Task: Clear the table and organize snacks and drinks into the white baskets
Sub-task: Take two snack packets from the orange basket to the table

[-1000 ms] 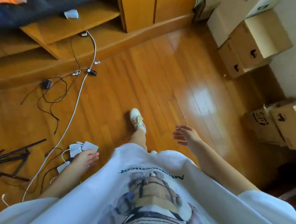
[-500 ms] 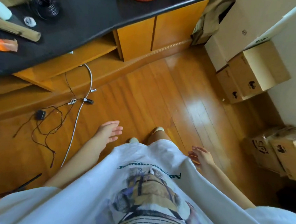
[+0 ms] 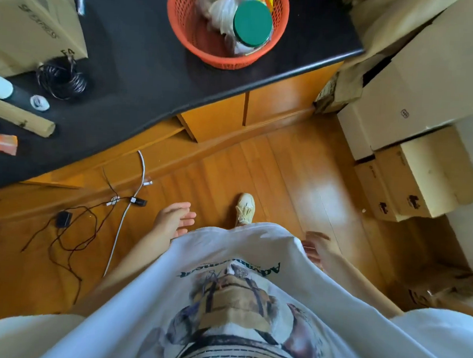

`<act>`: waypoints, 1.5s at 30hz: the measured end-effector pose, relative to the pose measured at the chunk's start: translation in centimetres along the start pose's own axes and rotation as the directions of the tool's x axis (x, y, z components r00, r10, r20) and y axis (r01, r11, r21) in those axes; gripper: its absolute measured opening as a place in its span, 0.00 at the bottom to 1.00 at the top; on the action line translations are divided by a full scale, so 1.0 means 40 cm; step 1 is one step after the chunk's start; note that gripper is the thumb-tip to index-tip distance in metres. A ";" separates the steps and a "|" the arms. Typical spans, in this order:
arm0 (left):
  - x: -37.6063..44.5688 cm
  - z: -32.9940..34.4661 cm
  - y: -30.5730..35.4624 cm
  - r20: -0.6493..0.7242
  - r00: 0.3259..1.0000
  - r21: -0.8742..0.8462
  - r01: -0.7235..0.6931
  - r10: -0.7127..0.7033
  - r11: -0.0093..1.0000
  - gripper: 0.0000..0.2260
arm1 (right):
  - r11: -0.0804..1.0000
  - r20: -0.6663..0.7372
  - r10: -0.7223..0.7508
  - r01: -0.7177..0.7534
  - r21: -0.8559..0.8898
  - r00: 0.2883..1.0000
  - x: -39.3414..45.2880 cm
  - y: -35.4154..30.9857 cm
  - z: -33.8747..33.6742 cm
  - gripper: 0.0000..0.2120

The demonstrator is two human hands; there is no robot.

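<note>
Both hands, left hand (image 3: 173,219) and blurred right hand (image 3: 315,246), hang loose-fingered, empty, near floor cables (image 3: 88,225).

Table ahead, floor below
A basket (image 3: 226,26) sits on the table (image 3: 131,61); boxes (image 3: 413,173) stacked right, cables (image 3: 88,225) on the floor left.

The table (image 3: 142,62) has a matt black top over smooth, orange-toned wood doors. The floor (image 3: 298,182) is glossy varnished wood, catching window glare. An orange perforated plastic basket (image 3: 183,29) holds crinkled clear plastic bags and a smooth green lid (image 3: 252,22). Cardboard boxes (image 3: 423,176) look matt; the T-shirt (image 3: 250,304) is soft white cloth.
</note>
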State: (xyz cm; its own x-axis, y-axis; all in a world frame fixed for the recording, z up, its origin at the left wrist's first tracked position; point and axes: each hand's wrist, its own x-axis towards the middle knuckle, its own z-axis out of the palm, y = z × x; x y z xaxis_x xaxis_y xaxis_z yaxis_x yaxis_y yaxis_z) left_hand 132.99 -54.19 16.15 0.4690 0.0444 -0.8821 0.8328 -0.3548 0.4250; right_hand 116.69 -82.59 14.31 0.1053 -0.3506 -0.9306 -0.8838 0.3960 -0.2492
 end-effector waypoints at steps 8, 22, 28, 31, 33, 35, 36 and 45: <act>0.067 -0.072 0.086 -0.120 0.982 -0.176 0.120 -0.143 0.977 0.12 | 0.956 0.162 -0.188 0.219 -0.196 0.969 0.035 -0.465 0.119 0.13; 0.277 -0.058 0.534 -0.106 0.988 -0.147 0.092 -0.108 0.985 0.12 | 0.983 0.094 -0.164 0.171 -0.069 0.982 0.080 -0.787 0.204 0.15; 0.345 0.089 0.801 0.055 0.966 0.116 -0.256 0.251 0.960 0.16 | 0.981 0.009 -0.183 0.184 -0.054 0.983 0.135 -0.891 0.173 0.14; 0.375 0.171 0.875 0.124 0.903 0.254 -0.430 0.412 0.866 0.26 | 0.965 -0.018 -0.252 0.250 -0.080 0.967 0.177 -0.988 0.168 0.14; 0.397 0.218 0.919 0.152 0.852 0.329 -0.521 0.500 0.787 0.30 | 0.947 -0.016 -0.305 0.301 -0.111 0.952 0.213 -1.066 0.172 0.13; 0.426 0.249 0.960 0.116 0.820 0.332 -0.564 0.561 0.756 0.29 | 0.918 0.013 -0.374 0.372 -0.134 0.927 0.253 -1.149 0.183 0.13; 0.444 0.260 0.983 0.062 0.818 0.311 -0.560 0.572 0.768 0.28 | 0.897 0.029 -0.412 0.411 -0.160 0.911 0.275 -1.194 0.192 0.13; 0.579 0.367 1.187 -0.013 0.930 -0.060 -0.368 0.368 0.928 0.10 | 0.386 0.253 -0.731 0.690 -0.612 0.634 0.385 -1.514 0.327 0.19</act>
State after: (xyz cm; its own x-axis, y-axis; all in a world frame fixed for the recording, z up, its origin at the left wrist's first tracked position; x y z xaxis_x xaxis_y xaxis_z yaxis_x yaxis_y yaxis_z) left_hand 179.07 -83.71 12.92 0.7463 -0.0769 -0.6611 0.6177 -0.2899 0.7310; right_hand 177.81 -100.86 11.56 0.8281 -0.2967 -0.4756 -0.5478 -0.6087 -0.5740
